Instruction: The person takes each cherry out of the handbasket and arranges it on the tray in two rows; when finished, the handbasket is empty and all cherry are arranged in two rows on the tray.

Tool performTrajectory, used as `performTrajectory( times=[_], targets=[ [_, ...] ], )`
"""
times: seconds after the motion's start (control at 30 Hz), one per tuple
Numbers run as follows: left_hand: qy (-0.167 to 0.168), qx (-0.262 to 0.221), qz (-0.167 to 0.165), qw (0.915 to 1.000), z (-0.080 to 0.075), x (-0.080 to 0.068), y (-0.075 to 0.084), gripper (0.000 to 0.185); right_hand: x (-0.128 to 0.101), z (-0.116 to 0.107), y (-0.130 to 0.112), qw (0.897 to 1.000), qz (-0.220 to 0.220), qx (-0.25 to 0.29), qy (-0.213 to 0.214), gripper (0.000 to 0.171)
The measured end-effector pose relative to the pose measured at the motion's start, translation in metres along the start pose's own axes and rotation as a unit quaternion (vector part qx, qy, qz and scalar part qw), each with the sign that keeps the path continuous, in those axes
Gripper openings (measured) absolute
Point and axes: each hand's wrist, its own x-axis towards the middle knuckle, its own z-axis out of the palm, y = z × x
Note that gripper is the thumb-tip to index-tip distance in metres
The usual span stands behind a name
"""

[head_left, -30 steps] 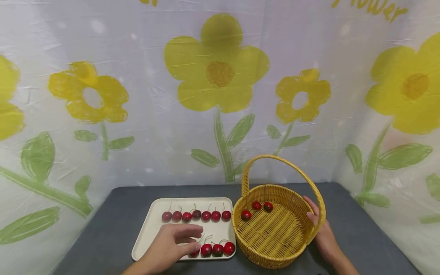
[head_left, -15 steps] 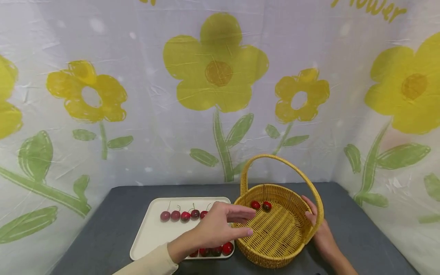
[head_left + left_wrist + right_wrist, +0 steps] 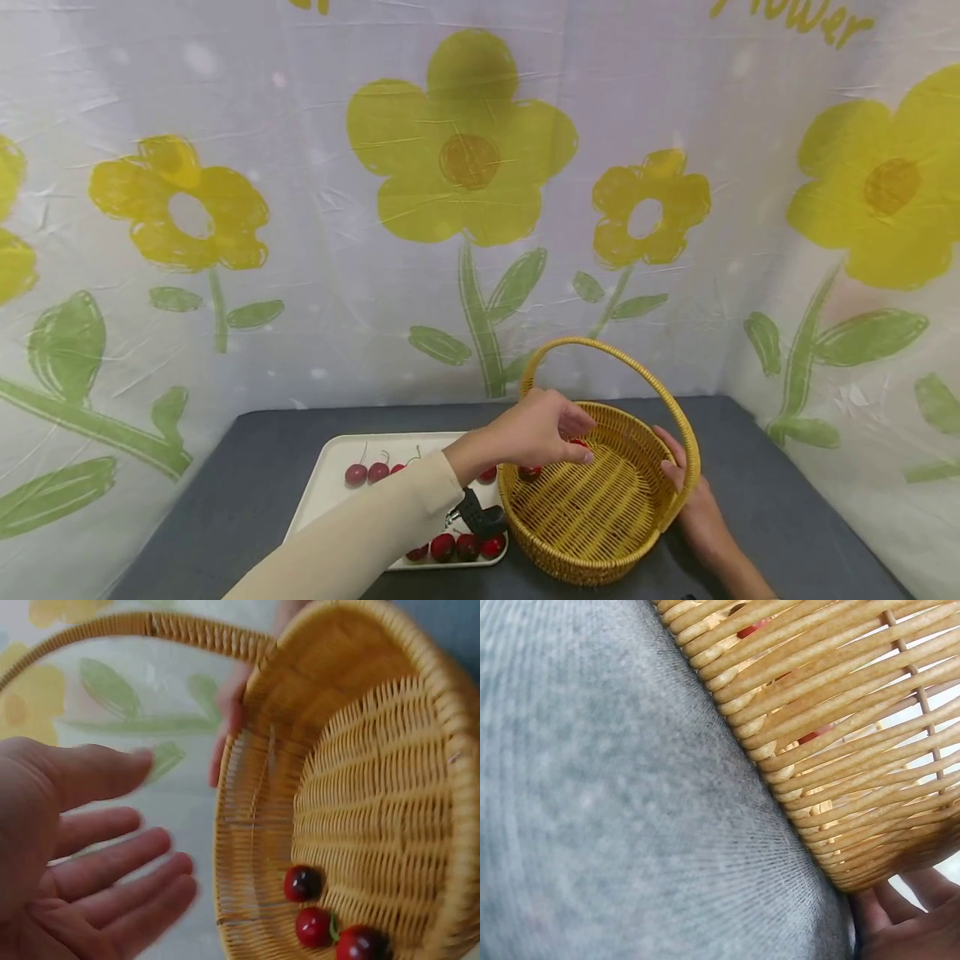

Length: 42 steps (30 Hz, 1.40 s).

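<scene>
Woven yellow basket [image 3: 600,517] is sitting on a grey table [image 3: 262,467], beside a white tray [image 3: 330,492]. Left hand [image 3: 540,433] is hovering over its rim, fingers relaxed and empty. Right hand [image 3: 693,500] is resting against its far side, fingers straight. 3 cherries [image 3: 315,926] are lying inside.

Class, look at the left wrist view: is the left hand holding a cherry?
No. The left hand is spread empty, while three cherries lie in the basket.
</scene>
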Motion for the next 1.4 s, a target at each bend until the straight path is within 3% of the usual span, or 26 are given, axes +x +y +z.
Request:
performTrajectory(
  times=[0.17,0.27,0.4,0.5,0.67,0.73,0.9,1.0,1.1,1.23,1.4],
  targets=[
    [-0.044,0.128,-0.035,0.9902,0.003,0.016,-0.006,0.031,0.000,0.002,0.001,1.000,-0.006,0.011,0.001,0.055],
    [-0.060,0.168,-0.055,0.9825,0.005,0.021,-0.014,0.012,0.000,0.002,0.000,1.000,-0.005,0.011,-0.002,0.056],
    [-0.081,0.194,-0.063,0.9756,0.011,0.022,-0.024,0.052,0.000,0.002,-0.002,1.000,-0.003,0.010,-0.005,0.056],
    [-0.097,0.223,-0.062,0.9680,0.019,0.020,-0.027,0.061,0.000,0.002,-0.002,1.000,-0.004,0.009,-0.003,0.056],
    [-0.107,0.299,-0.069,0.9459,0.032,0.017,-0.024,0.030,0.000,0.002,-0.002,1.000,-0.014,0.010,0.004,0.055],
    [-0.116,0.308,-0.079,0.9409,0.036,0.015,-0.023,0.014,-0.001,0.002,-0.002,1.000,-0.015,0.009,0.005,0.055],
    [-0.128,0.318,-0.083,0.9358,0.040,0.010,-0.024,0.023,0.000,0.002,-0.002,1.000,-0.014,0.009,0.002,0.055],
    [-0.122,0.334,-0.070,0.9320,0.040,0.009,-0.024,0.018,0.000,0.001,-0.001,1.000,-0.018,0.011,0.001,0.055],
    [-0.120,0.333,-0.059,0.9335,0.042,0.007,-0.025,0.008,0.000,0.000,0.000,1.000,-0.021,0.009,0.002,0.055],
    [-0.135,0.308,-0.061,0.9397,0.042,0.005,-0.027,0.020,-0.001,0.001,0.000,1.000,-0.012,0.008,0.003,0.055],
    [-0.169,0.314,-0.066,0.9320,0.037,0.002,-0.026,0.030,-0.001,0.001,-0.002,1.000,-0.012,0.008,0.001,0.055]
  ],
)
